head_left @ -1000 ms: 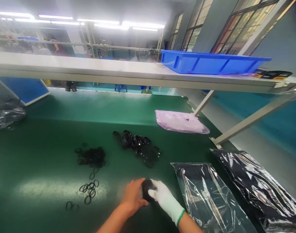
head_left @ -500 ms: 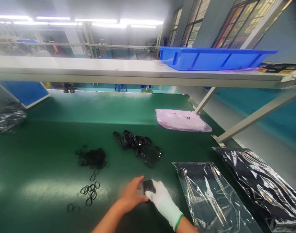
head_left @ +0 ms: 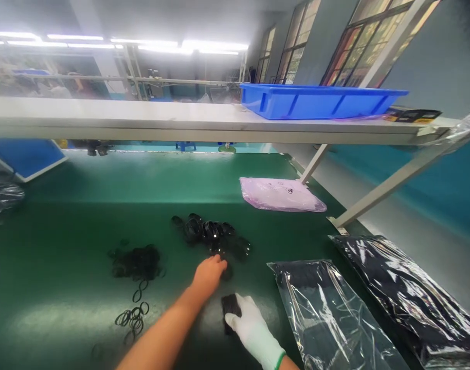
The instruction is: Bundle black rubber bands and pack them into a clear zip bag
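My bare left hand [head_left: 209, 273] is at the near edge of a pile of glossy black round pieces [head_left: 210, 230]. Its fingers are bent down over one dark round piece [head_left: 227, 271], and the fingertips are partly hidden. Nearer to me, my right hand [head_left: 250, 324], in a white glove with a green cuff, grips a small black ribbed block [head_left: 230, 307] low over the green table. I cannot tell what the block is made of. To the left lie a heap of thin black rings [head_left: 138, 262] and several loose rings [head_left: 132, 319].
Two clear plastic bags with black contents, a nearer bag [head_left: 327, 308] and a farther bag [head_left: 404, 288], lie at the right. A pink bag [head_left: 283, 194] lies near the shelf leg. Above runs a white shelf [head_left: 142, 115] carrying a blue bin [head_left: 320, 102].
My left hand has left the black block and moved forward to the pile of round pieces. My right hand still holds the block, slightly lower in view. The view has shifted a little.
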Action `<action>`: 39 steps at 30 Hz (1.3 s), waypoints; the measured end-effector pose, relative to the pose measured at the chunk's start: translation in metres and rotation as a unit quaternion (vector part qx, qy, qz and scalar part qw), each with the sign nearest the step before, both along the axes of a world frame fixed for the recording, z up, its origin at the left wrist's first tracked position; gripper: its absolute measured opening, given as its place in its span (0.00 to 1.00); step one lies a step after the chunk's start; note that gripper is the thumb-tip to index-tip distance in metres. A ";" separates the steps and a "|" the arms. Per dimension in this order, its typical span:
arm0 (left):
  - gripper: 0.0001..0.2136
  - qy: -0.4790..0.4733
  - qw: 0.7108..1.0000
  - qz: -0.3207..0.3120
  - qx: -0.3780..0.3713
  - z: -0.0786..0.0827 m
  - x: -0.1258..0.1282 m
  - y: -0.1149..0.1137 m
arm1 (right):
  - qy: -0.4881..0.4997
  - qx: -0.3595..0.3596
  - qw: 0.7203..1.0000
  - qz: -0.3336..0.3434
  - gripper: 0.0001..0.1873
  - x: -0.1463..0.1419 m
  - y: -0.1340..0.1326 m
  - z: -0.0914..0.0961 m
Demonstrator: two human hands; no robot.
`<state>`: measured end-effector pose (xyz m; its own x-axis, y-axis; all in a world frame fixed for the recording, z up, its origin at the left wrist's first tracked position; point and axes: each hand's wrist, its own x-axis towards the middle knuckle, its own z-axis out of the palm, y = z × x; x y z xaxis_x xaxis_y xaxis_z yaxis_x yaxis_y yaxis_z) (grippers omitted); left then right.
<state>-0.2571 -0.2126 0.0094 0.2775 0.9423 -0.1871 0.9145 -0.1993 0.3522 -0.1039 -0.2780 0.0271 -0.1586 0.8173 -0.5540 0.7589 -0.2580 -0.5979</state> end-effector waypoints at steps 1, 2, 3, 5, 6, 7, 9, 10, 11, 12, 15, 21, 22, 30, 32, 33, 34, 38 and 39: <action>0.10 0.008 1.000 -0.024 -0.006 0.004 -0.014 -0.006 | 0.002 0.000 1.000 -0.001 0.23 0.000 0.000 -0.001; 0.10 0.016 0.999 -0.046 -0.016 0.008 -0.027 -0.013 | 0.004 0.000 1.000 -0.002 0.22 0.001 0.000 -0.002; 0.10 0.023 0.997 -0.062 -0.029 0.013 -0.038 -0.021 | 0.006 -0.001 1.000 -0.002 0.21 0.001 -0.001 -0.003; 0.10 0.039 0.996 -0.065 -0.049 0.020 -0.049 -0.033 | 0.008 -0.004 1.000 -0.004 0.20 0.002 -0.001 -0.005; 0.11 0.047 0.996 -0.049 -0.053 0.022 -0.050 -0.037 | 0.008 -0.006 1.000 -0.004 0.20 0.002 -0.001 -0.006; 0.11 0.055 0.997 -0.025 -0.054 0.024 -0.046 -0.038 | 0.008 -0.007 1.000 -0.003 0.20 0.002 -0.001 -0.006; 0.19 0.070 0.996 0.029 -0.055 0.024 -0.032 -0.037 | 0.006 -0.008 1.000 -0.002 0.20 0.002 -0.001 -0.006; 0.26 0.075 0.994 0.049 -0.058 0.022 -0.024 -0.035 | 0.005 -0.007 1.000 -0.001 0.20 0.002 -0.001 -0.005; 0.31 0.077 0.993 0.063 -0.063 0.021 -0.017 -0.034 | 0.004 -0.005 1.000 0.000 0.20 0.002 -0.001 -0.005; 0.32 0.075 0.992 0.073 -0.069 0.019 -0.011 -0.034 | 0.002 -0.005 1.000 0.001 0.20 0.002 -0.001 -0.004; 0.31 0.040 0.992 0.091 -0.081 0.015 -0.008 -0.044 | -0.001 -0.007 1.000 0.002 0.20 0.001 -0.001 0.000; 0.42 -0.199 0.947 0.181 -0.176 0.008 -0.013 -0.093 | -0.007 -0.007 1.000 0.009 0.24 0.000 0.001 0.002; 0.42 -0.209 0.939 0.196 -0.189 0.006 -0.010 -0.098 | -0.009 -0.007 1.000 0.011 0.25 0.000 0.001 0.001; 0.41 -0.187 0.945 0.206 -0.173 -0.009 0.008 -0.107 | -0.015 0.000 1.000 0.026 0.23 0.000 -0.001 -0.004; 0.41 -0.183 0.949 0.198 -0.162 -0.011 0.006 -0.110 | -0.019 0.005 1.000 0.017 0.22 -0.004 -0.003 -0.006; 0.42 -0.178 0.951 0.194 -0.160 -0.011 0.004 -0.110 | -0.025 0.008 1.000 0.007 0.22 -0.006 -0.004 -0.008; 0.43 -0.177 0.952 0.188 -0.167 -0.009 0.001 -0.109 | -0.032 0.011 0.999 -0.003 0.23 -0.008 -0.005 -0.009; 0.31 -0.203 0.953 0.157 -0.161 0.008 -0.012 -0.081 | -0.046 0.011 0.998 -0.030 0.25 -0.014 -0.007 -0.012; 0.24 -0.188 0.962 0.160 -0.119 0.011 -0.013 -0.067 | -0.045 0.008 0.998 -0.033 0.25 -0.015 -0.007 -0.012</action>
